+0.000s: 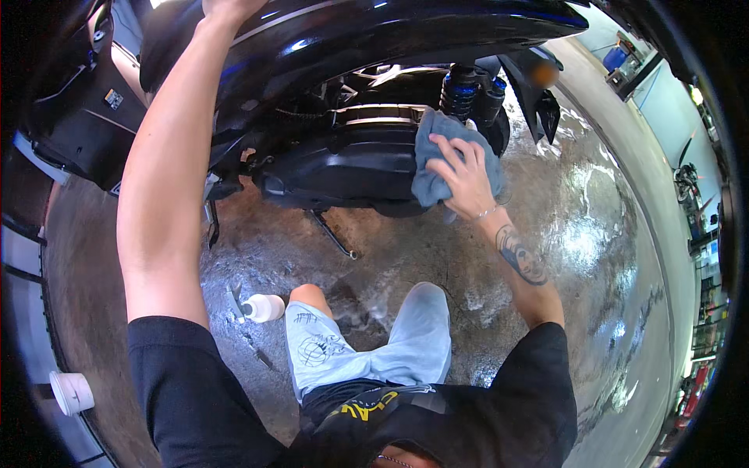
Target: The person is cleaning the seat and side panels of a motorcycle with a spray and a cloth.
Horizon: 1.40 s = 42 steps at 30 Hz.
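Note:
A dark scooter with glossy body panels [351, 44] fills the upper part of the head view. My right hand [462, 175] presses a grey-blue cloth [430, 184] against the rear end of the black engine side cover [345, 169], just below the black shock absorber [459, 93]. The fingers are spread over the cloth, which hides that end of the cover. My left arm reaches up to the scooter's upper body; my left hand [231, 7] is mostly cut off by the top edge, so its fingers are hidden. A side stand [333, 234] juts out under the cover.
A white spray bottle [266, 308] lies on the wet concrete floor [374, 251] beside my left knee. Farther left is a white bucket [71, 393]. The scooter's rear turn signal [544, 74] sticks out at upper right. A blue barrel [614, 59] and another motorcycle [687, 181] are by the far wall.

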Tool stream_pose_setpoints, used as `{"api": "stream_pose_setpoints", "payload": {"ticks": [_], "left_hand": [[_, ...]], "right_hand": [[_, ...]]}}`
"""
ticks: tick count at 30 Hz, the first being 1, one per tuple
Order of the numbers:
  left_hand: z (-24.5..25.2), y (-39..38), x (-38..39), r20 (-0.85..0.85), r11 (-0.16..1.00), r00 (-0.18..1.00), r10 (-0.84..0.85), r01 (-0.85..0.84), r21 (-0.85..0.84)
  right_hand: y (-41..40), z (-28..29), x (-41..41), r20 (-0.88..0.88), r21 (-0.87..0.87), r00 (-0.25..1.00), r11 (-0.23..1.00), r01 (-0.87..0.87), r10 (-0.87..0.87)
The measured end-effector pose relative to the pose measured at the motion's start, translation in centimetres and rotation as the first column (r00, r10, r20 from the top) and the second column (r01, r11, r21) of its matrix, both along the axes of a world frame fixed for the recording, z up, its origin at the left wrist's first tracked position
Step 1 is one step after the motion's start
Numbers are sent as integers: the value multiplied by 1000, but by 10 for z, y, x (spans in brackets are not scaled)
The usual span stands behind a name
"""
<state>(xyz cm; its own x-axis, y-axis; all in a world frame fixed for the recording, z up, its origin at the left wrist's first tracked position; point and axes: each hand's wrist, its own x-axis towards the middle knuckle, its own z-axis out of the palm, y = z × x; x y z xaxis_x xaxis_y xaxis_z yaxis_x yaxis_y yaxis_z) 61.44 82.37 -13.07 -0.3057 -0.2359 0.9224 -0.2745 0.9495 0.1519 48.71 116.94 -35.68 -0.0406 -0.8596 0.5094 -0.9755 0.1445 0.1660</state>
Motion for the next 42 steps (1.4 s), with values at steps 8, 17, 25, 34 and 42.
{"api": "stream_pose_setpoints", "payload": {"ticks": [8,17,25,34,42], "left_hand": [[-3,-3,-1,-15,999,1000,-13,13,-31],[-7,-6,-2,-80,994,993,-89,84,-73],[-10,-8,-7,-124,997,990,-71,66,-41],[-10,-11,-4,-126,988,982,-144,135,-77],[-6,-7,-6,-162,987,974,-161,159,-23]], "right_hand": [[-23,4,-3,328,-226,943,966,130,-50],[-25,21,10,-19,-1,985,985,171,-170],[-52,39,14,-241,198,934,929,314,-264],[-79,35,22,-509,216,801,854,473,-315],[-28,98,14,-149,99,860,858,504,-488]]}}
